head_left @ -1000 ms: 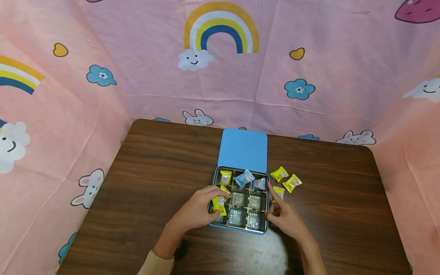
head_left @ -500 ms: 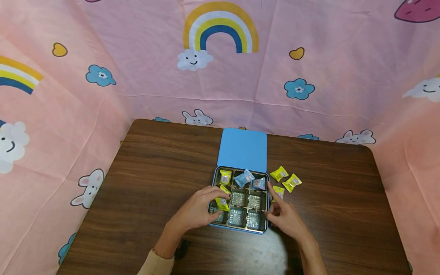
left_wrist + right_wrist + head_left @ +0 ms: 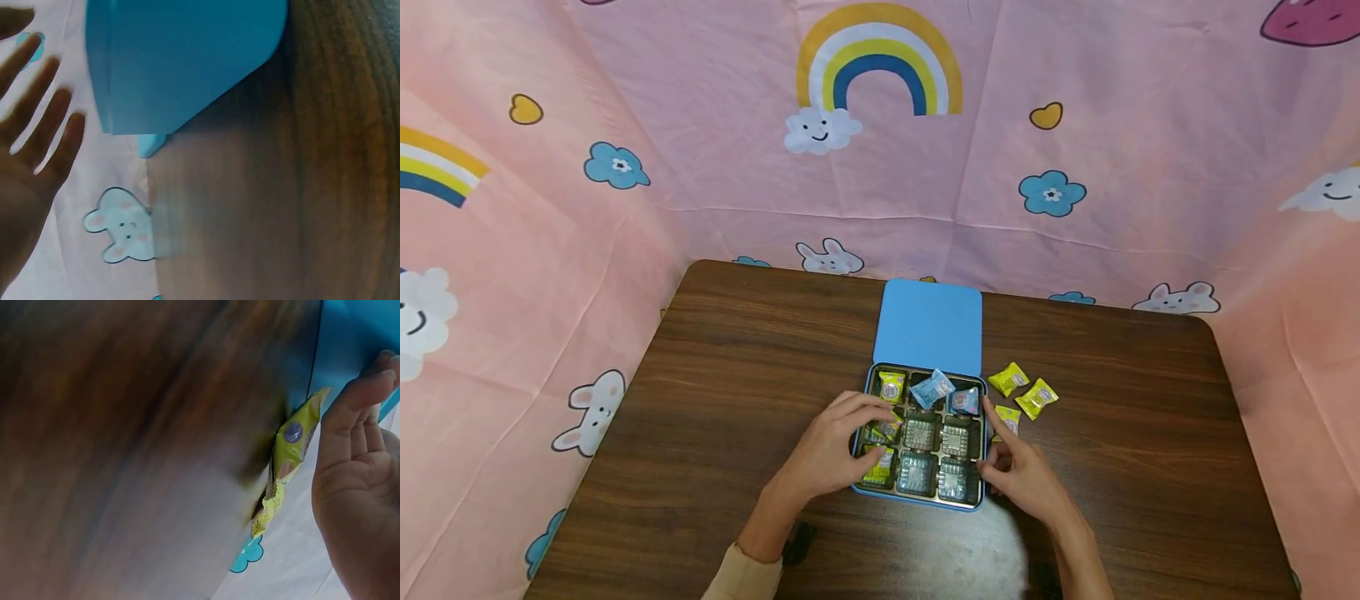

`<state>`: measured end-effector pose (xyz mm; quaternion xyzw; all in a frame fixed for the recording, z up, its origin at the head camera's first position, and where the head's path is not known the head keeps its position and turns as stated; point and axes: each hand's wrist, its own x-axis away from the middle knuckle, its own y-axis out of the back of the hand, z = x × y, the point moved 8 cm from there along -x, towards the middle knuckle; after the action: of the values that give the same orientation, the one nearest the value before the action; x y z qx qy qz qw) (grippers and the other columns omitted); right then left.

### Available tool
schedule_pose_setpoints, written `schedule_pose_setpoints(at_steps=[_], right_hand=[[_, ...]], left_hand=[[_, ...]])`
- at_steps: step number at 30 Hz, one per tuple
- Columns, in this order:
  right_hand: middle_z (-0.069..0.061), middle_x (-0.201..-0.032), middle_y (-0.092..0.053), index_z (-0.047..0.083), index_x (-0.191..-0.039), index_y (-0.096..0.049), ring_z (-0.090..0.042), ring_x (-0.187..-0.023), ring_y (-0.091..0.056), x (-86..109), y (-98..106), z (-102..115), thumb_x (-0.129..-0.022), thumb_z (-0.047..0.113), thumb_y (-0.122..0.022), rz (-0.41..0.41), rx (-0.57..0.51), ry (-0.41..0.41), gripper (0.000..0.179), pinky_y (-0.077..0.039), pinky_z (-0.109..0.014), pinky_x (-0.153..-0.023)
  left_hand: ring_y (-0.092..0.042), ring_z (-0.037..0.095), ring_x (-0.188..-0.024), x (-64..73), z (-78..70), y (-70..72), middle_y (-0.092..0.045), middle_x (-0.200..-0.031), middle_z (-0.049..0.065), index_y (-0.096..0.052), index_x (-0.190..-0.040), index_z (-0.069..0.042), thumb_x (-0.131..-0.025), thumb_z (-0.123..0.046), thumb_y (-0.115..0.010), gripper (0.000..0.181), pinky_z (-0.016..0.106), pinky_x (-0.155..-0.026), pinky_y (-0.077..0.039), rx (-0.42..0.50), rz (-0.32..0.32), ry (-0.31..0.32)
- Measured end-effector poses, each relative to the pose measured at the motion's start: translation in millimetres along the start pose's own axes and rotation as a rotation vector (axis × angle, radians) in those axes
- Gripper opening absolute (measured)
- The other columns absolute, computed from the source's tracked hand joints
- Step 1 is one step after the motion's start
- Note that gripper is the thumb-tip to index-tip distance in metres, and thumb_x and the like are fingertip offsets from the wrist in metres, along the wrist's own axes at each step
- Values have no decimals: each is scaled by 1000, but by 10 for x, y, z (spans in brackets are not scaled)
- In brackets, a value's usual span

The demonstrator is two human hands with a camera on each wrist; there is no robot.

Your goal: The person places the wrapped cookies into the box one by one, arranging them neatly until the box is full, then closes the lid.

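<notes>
A blue hinged tin holds a gold-edged tray of square compartments. Over its left side my left hand hovers with thumb and fingers parted. Beneath those fingers, a yellow wrapped candy sits in the middle-left compartment. Another yellow candy fills the front-left one, beside my thumb. In the left wrist view the fingers are spread, holding nothing. My right hand rests against the tin's right edge, index fingertip and thumb touching the rim, other fingers tucked below. The back row holds one yellow candy and two blue candies.
The tin's lid lies folded back. Right of the tin, several yellow candies lie on the dark wooden table, one right beside my right hand. A pink patterned cloth hangs behind and along both sides.
My left hand has let a yellow candy down into the front-left compartment; its fingers have lifted slightly and drawn back. The right hand has stayed at the tin's edge.
</notes>
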<state>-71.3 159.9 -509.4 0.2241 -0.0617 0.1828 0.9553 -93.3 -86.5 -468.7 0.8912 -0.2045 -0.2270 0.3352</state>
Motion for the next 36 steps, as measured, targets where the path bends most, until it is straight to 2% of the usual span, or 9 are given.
schedule_pose_setpoints(at_steps=[5,11,14,17,21,24,27,30,36], right_hand=[[-2,-65,-60,26,-161,-18,-7,-49,-51,-34,-34,-239,-89,0,-69,-34,52,-4,92,-47,-27,-51],[4,-65,-60,34,-160,-20,-9,-51,-52,-44,-42,-307,-88,5,-72,-46,74,-10,93,-44,-26,-50],[5,-66,-61,31,-160,-22,-9,-52,-54,-23,-19,-284,-90,10,-73,-63,99,16,89,-46,-26,-52],[7,-68,-63,27,-158,-31,-6,-52,-55,13,74,-260,-92,13,-73,-143,150,59,80,-47,-25,-51],[7,-72,-63,17,-148,-50,-3,-53,-53,64,266,-241,-90,12,-75,-323,316,107,64,-45,-25,-49],[3,-79,-64,11,-134,-62,-7,-61,-57,84,372,-269,-85,14,-79,-424,458,64,52,-47,-29,-55],[-2,-91,-64,8,-123,-64,-16,-72,-61,83,396,-372,-82,25,-82,-430,534,-67,48,-49,-38,-60],[-9,-101,-61,5,-121,-60,-27,-84,-63,79,368,-461,-81,31,-83,-389,557,-182,53,-51,-48,-67],[-19,-107,-60,0,-119,-59,-38,-96,-61,109,345,-472,-81,28,-83,-370,562,-279,53,-50,-56,-77]], left_hand=[[-34,29,-143,10,172,-23,-40,-154,7,-59,-138,-17,-82,-21,-83,61,59,-101,-42,-58,-16,82],[-23,31,-148,131,492,-234,-11,-167,1,-32,-157,-26,-82,-50,-79,92,63,-100,-41,-46,126,300],[-26,33,-147,186,603,-331,-6,-167,-1,-19,-160,-33,-78,-66,-73,104,63,-102,-39,-28,159,354],[-31,38,-144,206,650,-365,-6,-167,-2,-15,-160,-35,-75,-70,-72,108,66,-100,-39,0,139,360],[-37,40,-140,230,672,-366,-6,-167,-4,-16,-160,-35,-76,-67,-74,107,65,-97,-42,22,114,361],[-40,39,-138,255,689,-355,-6,-167,-5,-17,-160,-35,-77,-65,-75,106,63,-94,-45,15,100,369],[-43,39,-137,266,697,-344,-8,-167,-5,-19,-159,-36,-77,-64,-76,104,63,-92,-46,-7,83,367],[-44,39,-136,247,703,-341,-10,-167,-4,-21,-159,-37,-77,-62,-77,102,63,-92,-46,-26,68,359],[-44,39,-136,191,698,-384,-10,-167,-5,-23,-159,-35,-78,-60,-77,100,63,-92,-46,-10,69,332]])
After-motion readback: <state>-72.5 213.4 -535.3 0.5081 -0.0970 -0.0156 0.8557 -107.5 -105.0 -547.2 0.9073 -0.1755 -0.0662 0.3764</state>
